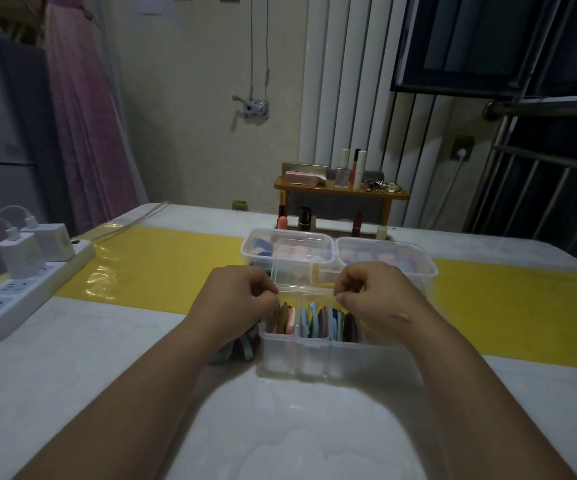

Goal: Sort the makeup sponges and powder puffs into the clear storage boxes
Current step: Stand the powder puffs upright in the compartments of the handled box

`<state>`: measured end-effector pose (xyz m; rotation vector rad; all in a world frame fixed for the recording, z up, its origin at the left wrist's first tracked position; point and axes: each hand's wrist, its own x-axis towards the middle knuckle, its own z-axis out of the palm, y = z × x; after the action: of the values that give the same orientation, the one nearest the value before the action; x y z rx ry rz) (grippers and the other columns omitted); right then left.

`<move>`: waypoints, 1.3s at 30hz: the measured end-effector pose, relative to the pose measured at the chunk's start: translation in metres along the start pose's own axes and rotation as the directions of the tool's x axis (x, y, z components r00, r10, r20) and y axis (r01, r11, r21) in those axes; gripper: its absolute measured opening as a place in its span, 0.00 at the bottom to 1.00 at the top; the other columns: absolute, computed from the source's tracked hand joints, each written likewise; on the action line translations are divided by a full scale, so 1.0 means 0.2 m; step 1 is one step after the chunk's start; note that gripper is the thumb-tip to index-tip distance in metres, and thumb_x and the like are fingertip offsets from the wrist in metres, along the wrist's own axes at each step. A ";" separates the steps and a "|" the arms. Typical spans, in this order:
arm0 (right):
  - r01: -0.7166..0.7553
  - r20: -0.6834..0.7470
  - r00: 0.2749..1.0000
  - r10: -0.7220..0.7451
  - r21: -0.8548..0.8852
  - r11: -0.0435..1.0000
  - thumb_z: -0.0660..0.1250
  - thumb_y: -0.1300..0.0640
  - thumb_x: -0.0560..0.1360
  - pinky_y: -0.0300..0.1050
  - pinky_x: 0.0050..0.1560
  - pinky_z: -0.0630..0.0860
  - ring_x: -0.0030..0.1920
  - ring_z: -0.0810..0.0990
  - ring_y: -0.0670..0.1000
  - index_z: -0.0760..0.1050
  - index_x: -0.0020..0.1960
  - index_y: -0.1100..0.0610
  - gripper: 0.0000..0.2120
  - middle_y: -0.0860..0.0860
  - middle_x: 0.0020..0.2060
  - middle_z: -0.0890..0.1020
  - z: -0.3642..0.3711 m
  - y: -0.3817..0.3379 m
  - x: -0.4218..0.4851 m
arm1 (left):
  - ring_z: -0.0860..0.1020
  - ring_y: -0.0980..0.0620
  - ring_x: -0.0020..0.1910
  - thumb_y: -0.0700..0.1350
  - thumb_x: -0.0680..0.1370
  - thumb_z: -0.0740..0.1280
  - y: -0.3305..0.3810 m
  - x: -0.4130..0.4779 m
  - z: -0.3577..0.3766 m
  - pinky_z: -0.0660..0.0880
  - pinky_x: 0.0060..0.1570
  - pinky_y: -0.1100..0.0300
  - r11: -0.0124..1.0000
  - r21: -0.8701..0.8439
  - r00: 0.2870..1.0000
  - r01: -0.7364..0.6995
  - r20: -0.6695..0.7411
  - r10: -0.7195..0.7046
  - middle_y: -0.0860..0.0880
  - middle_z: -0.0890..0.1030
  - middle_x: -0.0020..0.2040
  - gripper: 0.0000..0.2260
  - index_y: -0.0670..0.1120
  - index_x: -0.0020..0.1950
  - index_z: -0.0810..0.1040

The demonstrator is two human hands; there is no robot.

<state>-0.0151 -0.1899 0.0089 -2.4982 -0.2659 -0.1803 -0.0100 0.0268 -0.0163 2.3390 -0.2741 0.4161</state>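
While the powder puffs stood edgewise in the divided box at frame centre, the left hand and right hand curled at its far rim, grip unclear. Soft and light, they likely suited edge pinches.

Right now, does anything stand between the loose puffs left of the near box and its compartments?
The lid stands open behind the near box, so it blocks nothing. But the left hand is above the loose puffs, and the compartments look already packed with upright puffs.
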 end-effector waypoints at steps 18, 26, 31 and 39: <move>0.121 -0.077 0.990 -0.116 0.072 0.990 0.66 0.58 0.78 0.36 0.39 0.70 0.41 0.76 0.43 0.78 0.45 0.46 0.07 0.41 0.39 0.78 0.04 0.00 0.00 | 0.80 0.56 0.38 0.28 0.73 0.60 -0.12 0.06 -0.11 0.73 0.33 0.62 0.921 -0.341 0.964 0.188 -0.116 -0.239 0.46 0.81 0.44 0.19 0.50 0.41 0.83; 0.132 -0.073 0.989 -0.125 0.095 0.987 0.66 0.58 0.78 0.40 0.44 0.76 0.43 0.77 0.45 0.78 0.46 0.46 0.07 0.42 0.40 0.79 0.05 0.00 0.01 | 0.78 0.47 0.52 0.37 0.73 0.64 -0.23 0.10 -0.10 0.77 0.53 0.53 0.939 -0.052 0.934 0.340 -0.099 -0.344 0.50 0.83 0.55 0.17 0.53 0.55 0.83; 0.133 -0.074 0.989 -0.126 0.093 0.987 0.66 0.57 0.78 0.41 0.44 0.76 0.42 0.77 0.45 0.79 0.45 0.47 0.07 0.43 0.40 0.79 0.05 0.01 0.01 | 0.79 0.45 0.48 0.39 0.76 0.62 -0.24 0.10 -0.06 0.76 0.44 0.55 0.928 -0.029 0.926 0.371 0.092 -0.367 0.45 0.82 0.55 0.17 0.56 0.59 0.81; 0.140 -0.072 0.989 -0.132 0.108 0.984 0.67 0.58 0.77 0.36 0.41 0.74 0.41 0.77 0.43 0.79 0.45 0.48 0.06 0.42 0.39 0.79 0.05 0.01 0.01 | 0.78 0.48 0.49 0.37 0.75 0.68 -0.22 0.09 -0.07 0.77 0.47 0.54 0.971 0.017 0.964 0.238 -0.128 -0.234 0.50 0.81 0.52 0.15 0.53 0.58 0.80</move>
<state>-0.0128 -0.1847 -0.0001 -2.3585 -0.4093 -0.2926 0.0172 0.0667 -0.0284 2.3304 0.0724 0.4492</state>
